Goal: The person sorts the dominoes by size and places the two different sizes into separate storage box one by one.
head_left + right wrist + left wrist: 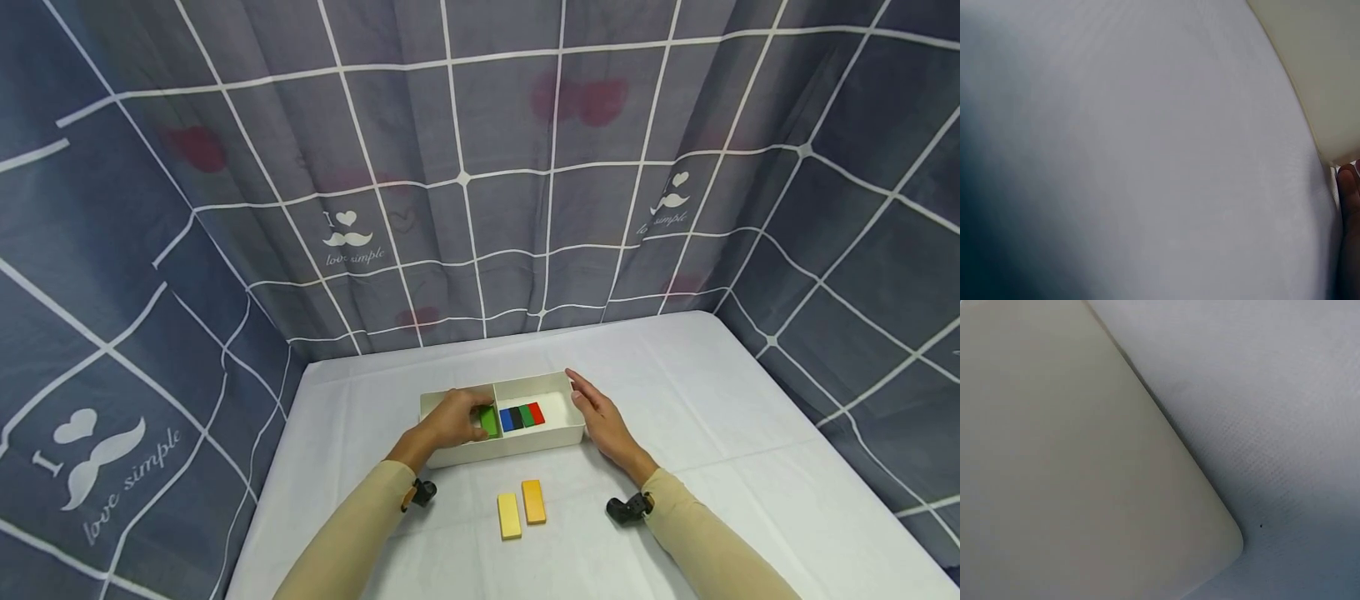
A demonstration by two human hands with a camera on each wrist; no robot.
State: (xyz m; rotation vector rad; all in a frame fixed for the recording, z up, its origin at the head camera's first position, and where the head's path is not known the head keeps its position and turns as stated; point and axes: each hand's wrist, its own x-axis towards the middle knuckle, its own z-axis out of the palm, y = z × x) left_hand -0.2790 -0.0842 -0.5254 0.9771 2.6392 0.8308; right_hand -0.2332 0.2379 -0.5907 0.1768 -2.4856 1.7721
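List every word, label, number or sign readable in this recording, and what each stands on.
"I", "love simple", with heart and moustache: left curtain.
"I", "love simple", same signs: back curtain, left part.
"simple", same signs: back curtain, right part; the lettering before it is too broken up to read.
No lettering can be made out on the box or blocks.

White cloth [1160, 150] fills most of the frame, pale cream box [1317, 69] at upper right, right hand [1350, 219] at its lower corner, dark shadow along the left.
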